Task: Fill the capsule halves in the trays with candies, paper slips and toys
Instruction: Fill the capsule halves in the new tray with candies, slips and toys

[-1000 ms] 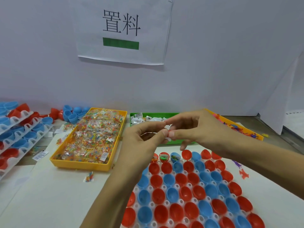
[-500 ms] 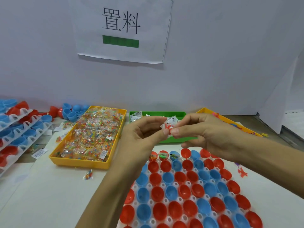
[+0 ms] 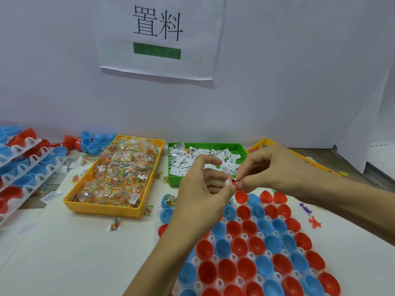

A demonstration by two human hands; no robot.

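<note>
Above the far rows of the white plastic tray of red and blue capsule halves [image 3: 259, 279], the left hand [image 3: 198, 201] and right hand [image 3: 275, 167] together pinch a small red-and-white toy [image 3: 232, 181]. Beyond them sits the green tray of paper slips [image 3: 174, 180], left of it the yellow tray of bagged candies [image 3: 102, 207].

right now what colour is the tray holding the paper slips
Green tray, clearest in the head view.
</note>
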